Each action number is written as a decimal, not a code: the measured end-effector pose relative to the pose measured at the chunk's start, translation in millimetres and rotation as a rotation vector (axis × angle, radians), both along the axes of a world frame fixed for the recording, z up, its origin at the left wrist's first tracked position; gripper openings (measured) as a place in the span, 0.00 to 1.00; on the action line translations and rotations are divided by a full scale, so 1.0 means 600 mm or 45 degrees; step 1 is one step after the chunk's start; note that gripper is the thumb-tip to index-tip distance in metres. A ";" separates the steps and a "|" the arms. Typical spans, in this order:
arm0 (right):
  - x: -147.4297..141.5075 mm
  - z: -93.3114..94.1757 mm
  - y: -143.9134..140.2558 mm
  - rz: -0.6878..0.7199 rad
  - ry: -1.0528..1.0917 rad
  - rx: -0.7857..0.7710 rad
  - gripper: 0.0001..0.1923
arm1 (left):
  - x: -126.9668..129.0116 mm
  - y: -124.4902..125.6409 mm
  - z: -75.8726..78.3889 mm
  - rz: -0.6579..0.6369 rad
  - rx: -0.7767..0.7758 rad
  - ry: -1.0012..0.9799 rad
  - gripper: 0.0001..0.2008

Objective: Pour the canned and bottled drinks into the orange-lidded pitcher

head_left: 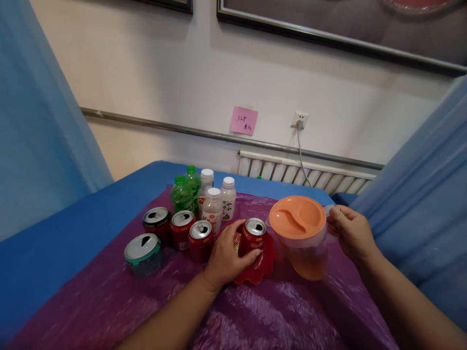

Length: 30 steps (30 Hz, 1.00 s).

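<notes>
While the left hand (226, 260) is holding an open red drink can (251, 240) between thumb and fingers, the can is standing upright over a red scalloped dish (269, 255). The right hand (350, 234) is gripping the handle (330, 238) of a translucent pitcher (316, 243) with an orange lid (296, 218); whether its base is touching the purple sheet (91, 291) cannot be told. Thin-walled, the can is probably presenting a slick, dentable surface, favouring gentle mid-body pressure; the pitcher, containing amber liquid (309, 266), is likely weighing more, its stiff handle offering the surest hold.

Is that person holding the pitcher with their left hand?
No, the right hand holds the pitcher, while the left hand grasps a red can.
</notes>
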State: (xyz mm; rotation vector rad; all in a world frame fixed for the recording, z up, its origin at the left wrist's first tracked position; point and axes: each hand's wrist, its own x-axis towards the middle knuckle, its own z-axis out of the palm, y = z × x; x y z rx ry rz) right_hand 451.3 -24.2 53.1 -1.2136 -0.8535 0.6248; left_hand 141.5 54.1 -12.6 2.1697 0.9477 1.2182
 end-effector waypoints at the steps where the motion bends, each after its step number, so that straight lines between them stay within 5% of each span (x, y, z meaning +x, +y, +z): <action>1: 0.000 0.000 -0.001 -0.003 -0.009 -0.007 0.27 | 0.001 -0.001 0.000 -0.005 0.007 -0.008 0.33; 30: -0.005 0.017 -0.024 -0.014 -0.324 -0.093 0.28 | 0.000 -0.008 -0.005 -0.124 0.109 0.026 0.34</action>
